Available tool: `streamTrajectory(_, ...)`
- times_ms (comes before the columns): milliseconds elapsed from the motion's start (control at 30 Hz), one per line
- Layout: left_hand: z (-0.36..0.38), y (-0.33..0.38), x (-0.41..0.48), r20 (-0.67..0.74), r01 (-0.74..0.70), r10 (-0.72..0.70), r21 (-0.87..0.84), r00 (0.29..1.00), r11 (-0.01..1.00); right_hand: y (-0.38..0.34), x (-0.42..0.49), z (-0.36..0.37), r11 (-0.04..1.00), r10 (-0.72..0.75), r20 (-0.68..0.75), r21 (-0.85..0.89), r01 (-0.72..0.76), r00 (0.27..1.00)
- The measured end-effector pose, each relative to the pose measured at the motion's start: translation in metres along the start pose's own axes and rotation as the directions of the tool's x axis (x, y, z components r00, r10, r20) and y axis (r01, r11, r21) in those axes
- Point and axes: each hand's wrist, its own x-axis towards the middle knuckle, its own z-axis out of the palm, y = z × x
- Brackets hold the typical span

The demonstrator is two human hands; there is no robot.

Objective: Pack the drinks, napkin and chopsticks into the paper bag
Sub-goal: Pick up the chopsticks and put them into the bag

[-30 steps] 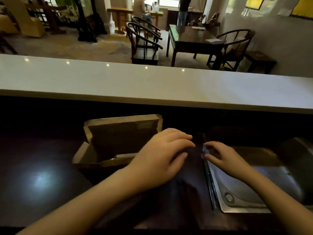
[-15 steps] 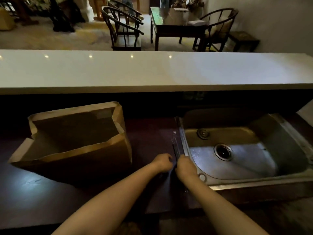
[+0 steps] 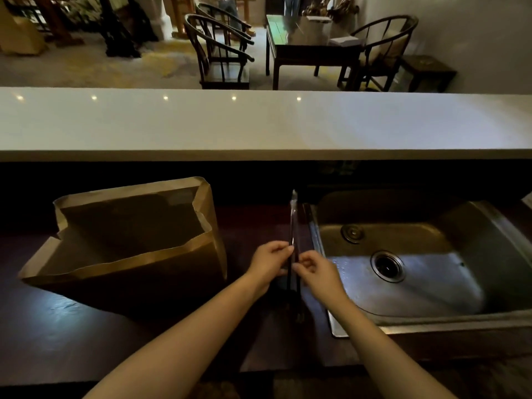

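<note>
A pair of wrapped chopsticks [image 3: 293, 226] is pinched between both hands above the dark surface [image 3: 72, 335], its length running near to far. The left hand [image 3: 269, 262] and right hand [image 3: 315, 270] grip its middle from either side. Left stands an open paper bag [image 3: 161, 272], its contents hidden in shadow. Right sits a steel sink [image 3: 417, 283].
</note>
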Motion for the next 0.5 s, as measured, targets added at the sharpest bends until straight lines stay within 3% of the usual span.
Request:
streamTrajectory(100, -0.007, 0.025, -0.015, 0.038, -0.121, 0.124, -0.066, 0.992, 0.99, -0.034, 0.004, -0.018, 0.991, -0.113, -0.062, 0.069, 0.117, 0.992)
streamTrajectory(267, -0.016, 0.066, -0.051, 0.042, -0.301, 0.314, -0.186, 0.949, 0.935, -0.093, -0.004, -0.029, 0.905, -0.401, -0.151, -0.219, 0.365, 0.904)
streamTrajectory(400, -0.033, 0.106, -0.084, -0.01, -0.46, 0.465, -0.171, 0.885, 0.871, -0.15, -0.018, -0.041, 0.811, -0.538, -0.025, -0.287, 0.509, 0.843)
streamTrajectory(500, -0.058, 0.138, -0.106, -0.046, -0.537, 0.538, -0.172, 0.842, 0.826, -0.2, -0.023, -0.061, 0.825, -0.546, 0.018, -0.161, 0.541, 0.838)
